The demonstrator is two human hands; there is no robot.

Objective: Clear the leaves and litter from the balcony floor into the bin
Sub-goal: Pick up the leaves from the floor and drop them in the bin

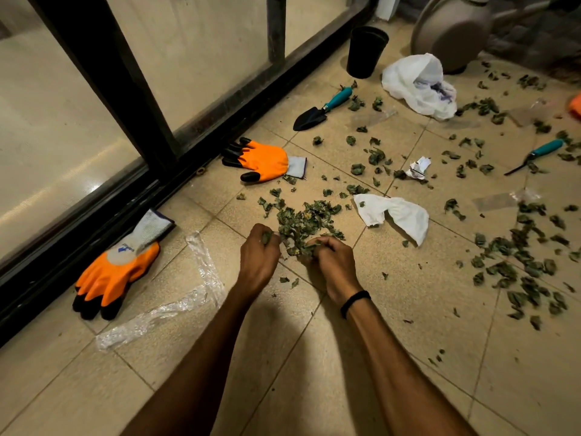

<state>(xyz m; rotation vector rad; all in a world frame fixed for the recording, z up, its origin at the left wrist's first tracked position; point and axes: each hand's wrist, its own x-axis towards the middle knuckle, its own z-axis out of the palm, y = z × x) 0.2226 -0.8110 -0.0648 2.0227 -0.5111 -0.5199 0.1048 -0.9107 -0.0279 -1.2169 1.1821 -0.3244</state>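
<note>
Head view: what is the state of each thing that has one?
Left hand: grips leaves.
Right hand: grips leaves.
Leaf pile: heaped between the hands.
Loose leaves: scattered at right, uncollected.
Black pot: upright, open-topped.
Trowel: lying flat.
White bag: crumpled on floor.
Near orange glove: unworn, on floor.

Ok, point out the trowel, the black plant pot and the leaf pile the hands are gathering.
trowel (309, 119): head view, on the dark blade.
black plant pot (364, 58): head view, on its side wall.
leaf pile (306, 218): head view, middle of the heap.
</note>
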